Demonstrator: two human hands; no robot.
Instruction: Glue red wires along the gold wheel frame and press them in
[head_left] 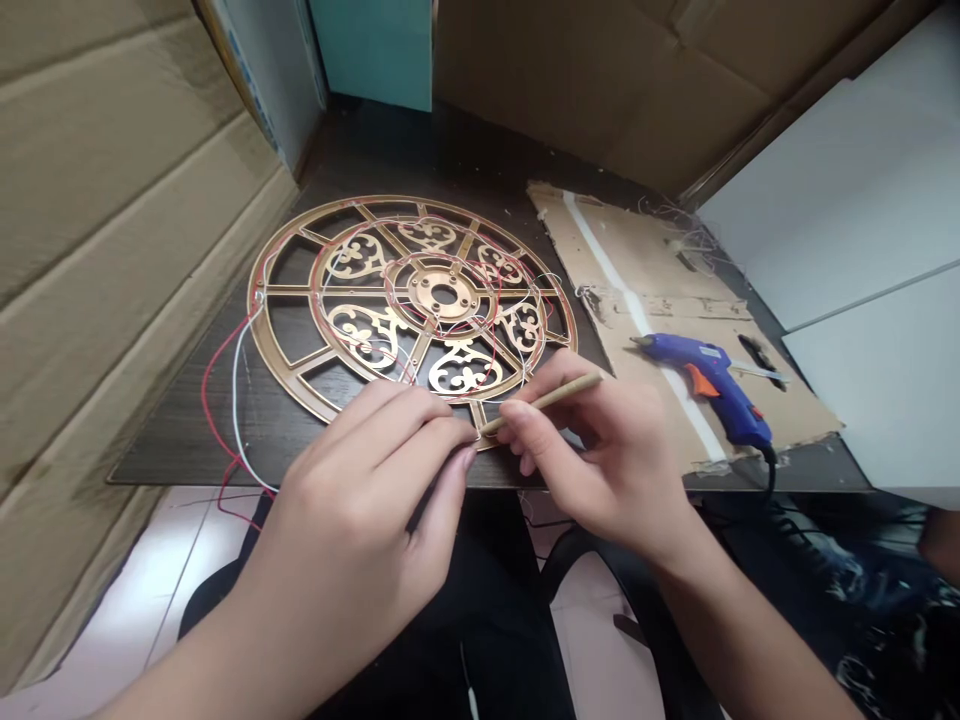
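Note:
A round gold openwork frame (352,262) with scroll patterns lies flat on a dark wooden table (187,430). Thin red and white wires (225,400) run along its spokes and trail off its left side. My left hand (360,510) rests at the frame's near rim, fingers pressed together against it, pinching something too small to make out. My right hand (600,450) holds a thin wooden stick (544,402) like a pen, its tip touching the rim right beside my left fingertips.
A blue hot glue gun (712,385) lies on a scrap of cardboard (637,260) to the right of the frame, its cord dropping off the table edge. Cardboard boxes (112,200) wall in the left and back. White panels (862,220) stand on the right.

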